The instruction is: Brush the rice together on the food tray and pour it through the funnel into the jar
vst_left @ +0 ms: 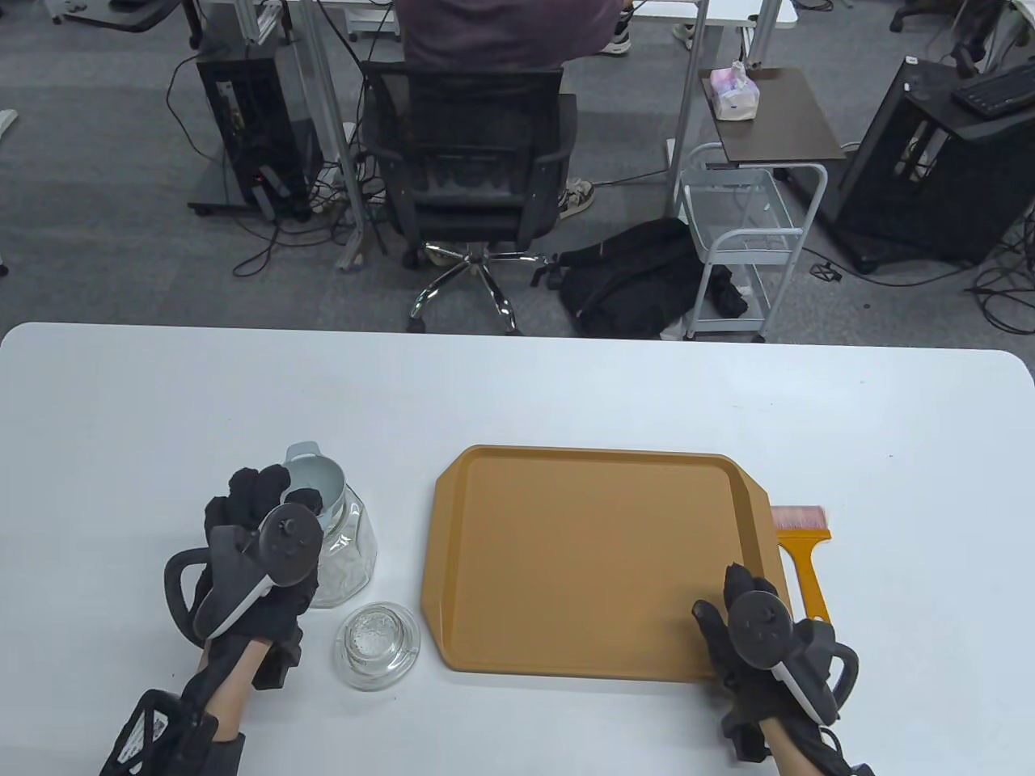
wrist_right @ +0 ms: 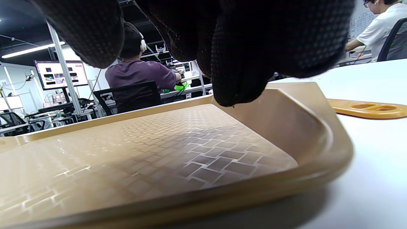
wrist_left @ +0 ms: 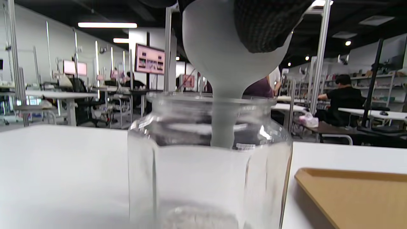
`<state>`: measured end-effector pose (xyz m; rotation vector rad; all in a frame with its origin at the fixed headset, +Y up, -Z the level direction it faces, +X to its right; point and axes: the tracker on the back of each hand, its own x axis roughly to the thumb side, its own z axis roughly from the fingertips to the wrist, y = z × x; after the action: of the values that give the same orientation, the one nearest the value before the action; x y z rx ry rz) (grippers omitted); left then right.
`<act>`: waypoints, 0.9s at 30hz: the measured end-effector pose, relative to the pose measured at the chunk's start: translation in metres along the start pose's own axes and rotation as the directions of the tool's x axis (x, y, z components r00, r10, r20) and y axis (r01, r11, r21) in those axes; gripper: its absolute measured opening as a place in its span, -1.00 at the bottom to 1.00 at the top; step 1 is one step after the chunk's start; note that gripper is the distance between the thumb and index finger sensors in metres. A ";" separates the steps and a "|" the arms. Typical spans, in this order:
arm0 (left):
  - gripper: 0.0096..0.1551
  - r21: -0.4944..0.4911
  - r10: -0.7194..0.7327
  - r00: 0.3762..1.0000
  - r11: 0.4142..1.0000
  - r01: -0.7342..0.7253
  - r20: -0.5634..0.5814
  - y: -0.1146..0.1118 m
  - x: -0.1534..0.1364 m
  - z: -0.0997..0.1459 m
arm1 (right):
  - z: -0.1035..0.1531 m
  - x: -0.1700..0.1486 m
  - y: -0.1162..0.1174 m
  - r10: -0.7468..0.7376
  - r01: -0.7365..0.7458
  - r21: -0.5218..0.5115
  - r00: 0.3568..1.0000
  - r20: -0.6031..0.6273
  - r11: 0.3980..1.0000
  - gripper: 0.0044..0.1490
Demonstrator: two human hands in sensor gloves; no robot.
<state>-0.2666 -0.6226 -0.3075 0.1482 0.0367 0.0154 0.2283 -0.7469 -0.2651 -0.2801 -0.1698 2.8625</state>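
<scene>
A grey funnel (vst_left: 314, 475) stands with its spout in the mouth of a clear glass jar (vst_left: 349, 554) left of the tray. My left hand (vst_left: 271, 495) grips the funnel's bowl, one finger hooked over its rim. The left wrist view shows the funnel (wrist_left: 219, 66) upright in the jar (wrist_left: 206, 171), a gloved finger (wrist_left: 267, 25) on its bowl, and a pale heap at the jar's bottom. The tan food tray (vst_left: 598, 558) lies flat and shows no rice. My right hand (vst_left: 728, 602) hovers over its near right corner, fingers (wrist_right: 241, 47) loose above the tray rim (wrist_right: 318, 127), holding nothing.
The orange brush (vst_left: 806, 566) with pink bristles lies on the table just right of the tray; its handle (wrist_right: 369, 109) shows beside my right hand. The glass jar lid (vst_left: 378, 644) sits in front of the jar. A chair and a seated person are beyond the table's far edge.
</scene>
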 end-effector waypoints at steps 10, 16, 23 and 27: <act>-0.50 0.122 0.008 0.984 0.992 -0.030 0.178 0.017 0.041 0.015 | 0.001 -0.001 0.000 -0.006 0.006 -0.005 1.000 0.002 1.000 -0.08; -0.50 0.033 0.034 0.960 0.998 -0.045 0.279 -0.008 0.086 0.010 | 0.001 -0.001 0.000 -0.007 0.007 -0.002 1.000 0.006 1.000 -0.08; -0.50 -0.234 0.042 0.947 0.972 0.035 0.317 -0.054 0.138 -0.004 | 0.001 -0.001 -0.003 -0.019 0.019 -0.008 1.000 0.003 1.000 -0.08; -0.48 -0.367 0.070 0.953 0.929 0.045 0.293 -0.081 0.155 -0.012 | 0.001 -0.002 -0.004 -0.029 0.029 -0.012 1.000 0.003 1.000 -0.09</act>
<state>-0.1111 -0.6977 -0.3372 -0.2302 -0.2735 0.0119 0.2308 -0.7441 -0.2633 -0.2737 -0.1897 2.8341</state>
